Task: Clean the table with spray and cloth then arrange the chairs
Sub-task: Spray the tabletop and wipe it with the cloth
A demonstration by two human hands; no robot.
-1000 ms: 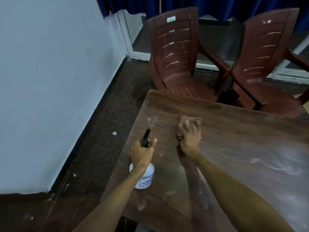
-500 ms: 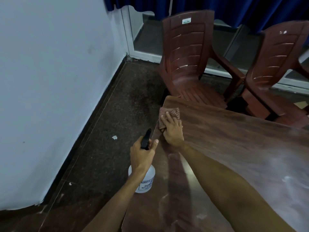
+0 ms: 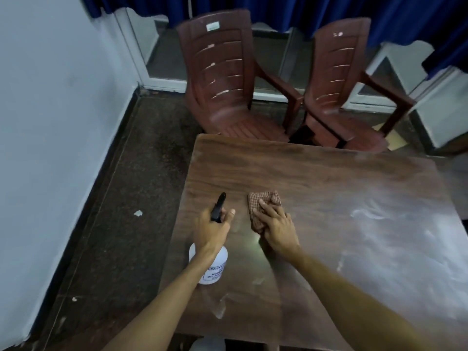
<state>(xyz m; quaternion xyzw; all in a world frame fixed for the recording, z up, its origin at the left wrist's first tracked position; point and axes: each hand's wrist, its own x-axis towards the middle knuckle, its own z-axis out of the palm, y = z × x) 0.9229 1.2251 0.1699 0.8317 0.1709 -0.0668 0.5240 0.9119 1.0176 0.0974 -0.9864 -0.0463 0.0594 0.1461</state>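
Note:
My left hand point(image 3: 214, 230) grips the black trigger head of a white spray bottle point(image 3: 211, 266), held above the left edge of the brown wooden table point(image 3: 329, 188). My right hand point(image 3: 276, 226) presses a checked brown cloth point(image 3: 263, 205) flat on the tabletop, just right of the bottle. Dusty white smears cover the right part of the table. Two dark red plastic chairs stand behind the table's far edge, one on the left point(image 3: 222, 79) and one on the right point(image 3: 339, 79).
A pale wall point(image 3: 50, 122) runs along the left, with a strip of dark speckled floor point(image 3: 131, 198) between it and the table. Blue curtains point(image 3: 379, 13) and white-framed glass panels stand behind the chairs. Small scraps lie on the floor.
My right hand has slid the cloth from the table's far left corner back toward me and to the right. My left hand keeps holding the bottle in much the same place.

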